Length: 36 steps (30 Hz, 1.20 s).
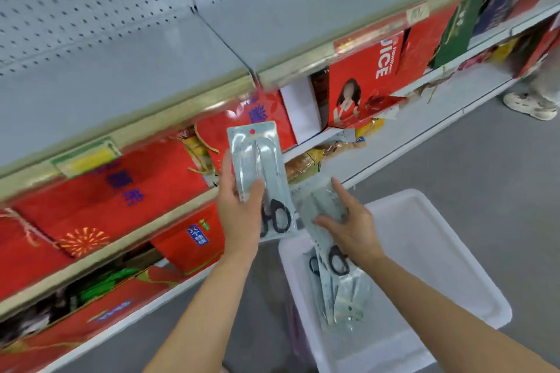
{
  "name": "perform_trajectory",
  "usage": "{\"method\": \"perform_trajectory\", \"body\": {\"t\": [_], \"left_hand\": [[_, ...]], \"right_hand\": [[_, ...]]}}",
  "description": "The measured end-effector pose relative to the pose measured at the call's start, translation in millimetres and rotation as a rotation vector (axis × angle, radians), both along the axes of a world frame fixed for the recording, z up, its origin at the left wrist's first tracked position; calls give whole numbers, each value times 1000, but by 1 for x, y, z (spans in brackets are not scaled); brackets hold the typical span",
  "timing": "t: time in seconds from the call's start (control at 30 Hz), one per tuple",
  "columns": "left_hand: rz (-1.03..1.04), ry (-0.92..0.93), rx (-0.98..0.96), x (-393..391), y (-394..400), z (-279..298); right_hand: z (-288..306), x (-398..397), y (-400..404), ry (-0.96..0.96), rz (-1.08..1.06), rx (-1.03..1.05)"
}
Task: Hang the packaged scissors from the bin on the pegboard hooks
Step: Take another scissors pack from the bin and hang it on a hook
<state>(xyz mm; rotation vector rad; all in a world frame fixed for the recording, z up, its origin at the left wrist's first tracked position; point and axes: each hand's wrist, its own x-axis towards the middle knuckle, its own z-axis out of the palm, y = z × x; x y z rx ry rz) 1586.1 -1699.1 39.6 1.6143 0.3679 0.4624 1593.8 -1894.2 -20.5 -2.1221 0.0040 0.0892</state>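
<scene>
Grey perforated pegboard panels [91, 0] back a bare grey metal shelf [145, 76]; lower shelves carry red gift boxes [121, 191], with grey floor [491, 172] below. Left hand [239, 212] grips 1 pale blue carded pack of black-handled scissors [263, 179], held upright before the shelf edge. Right hand [348, 224], fingers loosely curled, holds a second carded scissors pack [321, 206] above the white plastic bin [439, 245]. More packs [345, 297] lie along the bin's left wall.
</scene>
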Motion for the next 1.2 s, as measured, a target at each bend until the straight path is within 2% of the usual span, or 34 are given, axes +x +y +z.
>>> {"method": "perform_trajectory", "body": {"t": [0.3, 0.53, 0.93, 1.2], "left_hand": [[252, -262, 132, -12, 88, 140], [375, -456, 177, -26, 154, 231], [448, -584, 255, -27, 253, 314], [454, -522, 260, 5, 320, 342]], "right_hand": [[176, 13, 108, -293, 59, 355], [272, 5, 182, -455, 161, 482], [362, 1, 302, -619, 315, 595], [388, 16, 363, -641, 350, 645]]}}
